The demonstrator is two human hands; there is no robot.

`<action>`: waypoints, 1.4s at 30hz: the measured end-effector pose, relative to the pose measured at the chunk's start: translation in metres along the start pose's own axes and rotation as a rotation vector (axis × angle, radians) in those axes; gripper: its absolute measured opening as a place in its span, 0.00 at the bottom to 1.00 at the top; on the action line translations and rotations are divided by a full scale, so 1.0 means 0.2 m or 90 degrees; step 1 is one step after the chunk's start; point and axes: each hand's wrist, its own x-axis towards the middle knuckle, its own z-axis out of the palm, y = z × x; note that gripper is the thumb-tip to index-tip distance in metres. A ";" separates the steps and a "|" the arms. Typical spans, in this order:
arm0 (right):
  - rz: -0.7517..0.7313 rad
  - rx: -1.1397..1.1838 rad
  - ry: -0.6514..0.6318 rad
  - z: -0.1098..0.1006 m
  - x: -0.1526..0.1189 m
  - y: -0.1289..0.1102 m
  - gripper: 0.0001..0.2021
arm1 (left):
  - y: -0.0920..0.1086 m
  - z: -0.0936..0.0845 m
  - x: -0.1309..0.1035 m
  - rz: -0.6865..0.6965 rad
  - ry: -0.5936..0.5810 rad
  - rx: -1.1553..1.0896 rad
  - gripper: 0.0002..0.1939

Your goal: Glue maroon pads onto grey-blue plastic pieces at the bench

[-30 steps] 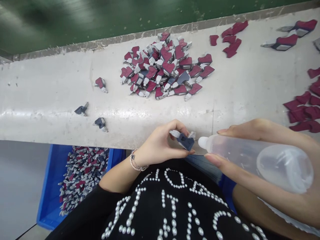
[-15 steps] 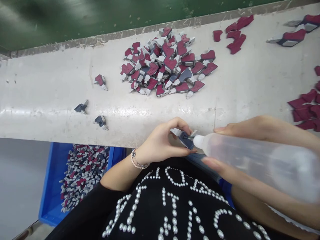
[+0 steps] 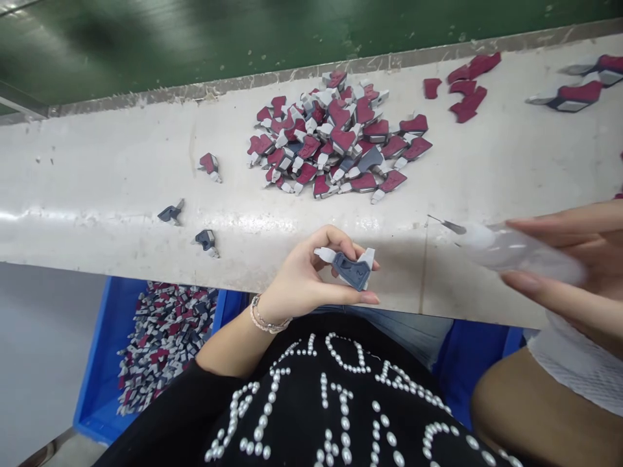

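Observation:
Between the thumb and fingers of my left hand (image 3: pixel 311 272) is a small dark blue and light grey plastic part (image 3: pixel 352 270), its hollow recessed side facing up. It is held just over the near edge of the worktable. Off to the right, my right hand (image 3: pixel 579 259) grips a translucent squeeze bottle (image 3: pixel 525 256), blurred by motion. The bottle's thin metal needle tip (image 3: pixel 448 224) points left, apart from the plastic part. Beyond my left hand lies a heap of similar parts (image 3: pixel 335 136) with dark red faces.
Three loose parts, one of them a dark blue part (image 3: pixel 206 241), lie on the worktable (image 3: pixel 97 181) at left. Dark red pieces (image 3: pixel 470 97) lie at the far right, near larger assembled parts (image 3: pixel 574 96). A blue bin (image 3: pixel 97 363) full of parts stands below the near edge.
My right hand has drawn the bottle away to the right, off the plastic part. My left hand still holds the part in nearly the same place. The view has shifted slightly.

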 end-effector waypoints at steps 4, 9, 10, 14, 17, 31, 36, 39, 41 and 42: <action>0.008 0.075 0.000 0.11 0.04 -0.03 0.19 | 0.02 0.01 -0.01 0.012 0.008 -0.001 0.25; 0.039 -0.020 -0.049 0.13 0.08 -0.06 0.22 | 0.03 0.02 -0.02 0.009 0.016 0.007 0.25; 0.039 -0.032 -0.060 0.13 0.09 -0.06 0.20 | 0.04 0.02 -0.02 0.010 0.014 0.006 0.26; 0.037 -0.045 -0.081 0.22 0.14 -0.05 0.15 | 0.03 0.01 -0.02 0.017 0.007 -0.006 0.26; 0.010 -0.038 -0.107 0.28 0.15 0.00 0.18 | 0.03 0.00 -0.02 0.024 0.013 -0.011 0.27; 0.415 -0.368 0.115 -0.32 -0.01 0.43 0.21 | -0.08 -0.04 0.01 -0.156 0.045 0.080 0.22; 0.429 -0.331 0.119 -0.34 0.05 0.48 0.20 | -0.05 0.00 0.02 -0.156 0.053 0.082 0.23; 0.435 -0.308 0.131 -0.36 0.06 0.46 0.16 | -0.04 0.02 0.03 -0.153 0.060 0.084 0.22; 0.438 -0.293 0.148 -0.35 0.06 0.45 0.15 | -0.04 0.02 0.03 -0.158 0.058 0.080 0.22; 0.437 -0.280 0.157 -0.34 0.06 0.45 0.15 | -0.04 0.03 0.03 -0.162 0.057 0.077 0.23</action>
